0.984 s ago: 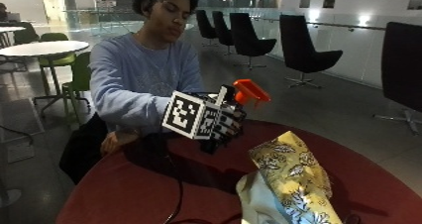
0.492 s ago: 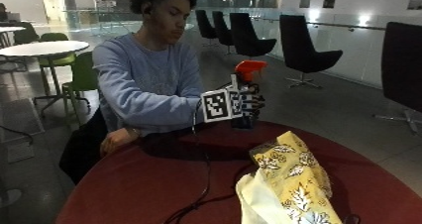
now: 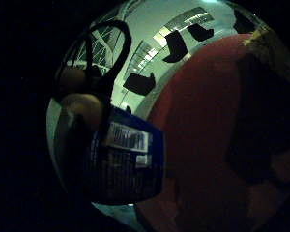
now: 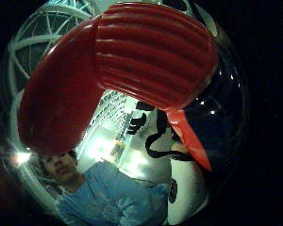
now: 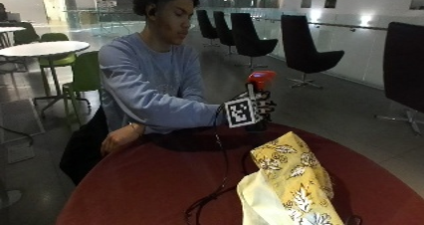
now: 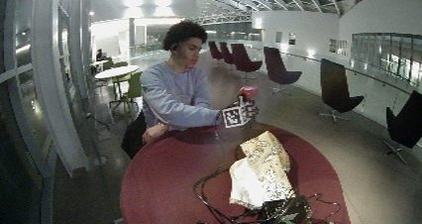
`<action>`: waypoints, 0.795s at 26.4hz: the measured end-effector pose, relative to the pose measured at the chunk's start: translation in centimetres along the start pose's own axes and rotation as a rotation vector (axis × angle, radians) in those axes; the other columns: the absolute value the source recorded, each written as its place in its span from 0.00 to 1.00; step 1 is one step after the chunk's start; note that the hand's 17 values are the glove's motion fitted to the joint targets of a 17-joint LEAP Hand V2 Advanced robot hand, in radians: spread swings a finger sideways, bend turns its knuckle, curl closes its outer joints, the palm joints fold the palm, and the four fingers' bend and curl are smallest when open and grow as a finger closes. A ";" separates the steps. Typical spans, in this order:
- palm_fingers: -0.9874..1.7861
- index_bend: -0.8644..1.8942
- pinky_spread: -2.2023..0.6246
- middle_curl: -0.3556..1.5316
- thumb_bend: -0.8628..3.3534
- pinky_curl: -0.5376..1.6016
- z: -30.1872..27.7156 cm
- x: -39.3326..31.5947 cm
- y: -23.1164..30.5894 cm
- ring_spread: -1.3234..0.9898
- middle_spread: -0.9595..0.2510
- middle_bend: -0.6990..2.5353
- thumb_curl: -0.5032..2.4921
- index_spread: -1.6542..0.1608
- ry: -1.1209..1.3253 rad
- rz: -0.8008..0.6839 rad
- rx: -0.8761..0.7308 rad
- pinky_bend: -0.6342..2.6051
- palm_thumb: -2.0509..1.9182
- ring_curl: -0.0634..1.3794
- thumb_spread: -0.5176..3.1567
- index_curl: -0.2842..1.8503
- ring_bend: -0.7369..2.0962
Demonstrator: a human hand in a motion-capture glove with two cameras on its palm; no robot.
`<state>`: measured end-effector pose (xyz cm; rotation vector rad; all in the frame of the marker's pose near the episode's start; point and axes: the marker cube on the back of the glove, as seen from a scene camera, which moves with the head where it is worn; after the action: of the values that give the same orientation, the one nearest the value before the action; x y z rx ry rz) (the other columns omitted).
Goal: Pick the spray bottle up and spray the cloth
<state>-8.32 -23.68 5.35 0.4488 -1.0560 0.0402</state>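
Gloved right hand fingers wrapped round upright red-capped blue plastic spray bottle; yellow floral cloth lies below, beyond fingers, on red surface.

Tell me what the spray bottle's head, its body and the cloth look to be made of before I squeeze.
Spray bottle head: glossy red moulded plastic, by its ribs and highlights. Body: dark blue with a printed label; probably plastic, but the material is not clear. Cloth: soft woven fabric, matte, yellow and cream floral print, lying in folds on the red table. The right hand grips the bottle.
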 end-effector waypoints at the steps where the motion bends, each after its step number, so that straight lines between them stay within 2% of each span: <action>1: 0.75 0.36 0.81 0.44 0.20 0.42 0.2 0.1 0.1 0.56 0.74 0.30 0.35 0.79 0.002 0.001 -0.005 0.27 0.72 0.31 0.41 0.33 0.41; 8: 0.75 0.36 0.80 0.44 0.20 0.42 1.4 0.6 1.2 0.55 0.73 0.30 0.34 0.79 0.035 -0.003 -0.083 0.27 0.72 0.31 0.41 0.33 0.41; 12: 0.75 0.36 0.80 0.44 0.20 0.42 0.7 0.5 2.3 0.55 0.73 0.29 0.34 0.78 0.029 0.041 -0.201 0.27 0.72 0.31 0.41 0.33 0.40; 14: 0.73 0.37 0.81 0.43 0.19 0.42 0.0 0.5 2.6 0.55 0.73 0.28 0.34 0.78 0.039 0.064 -0.205 0.27 0.71 0.31 0.42 0.33 0.39; 15: 0.67 0.34 0.81 0.42 0.19 0.43 -0.4 0.4 2.7 0.56 0.74 0.27 0.33 0.77 0.051 0.069 -0.194 0.28 0.70 0.30 0.42 0.32 0.39; 17: 0.64 0.33 0.82 0.42 0.19 0.44 -2.0 0.1 3.1 0.56 0.74 0.27 0.32 0.77 0.096 0.066 -0.168 0.29 0.69 0.32 0.42 0.31 0.39; 21: 0.62 0.33 0.83 0.42 0.19 0.44 -8.6 -1.2 5.2 0.56 0.75 0.28 0.31 0.75 0.261 0.034 -0.165 0.30 0.68 0.31 0.42 0.29 0.39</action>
<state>-3.03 -15.53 2.51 0.2679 -0.8028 0.0401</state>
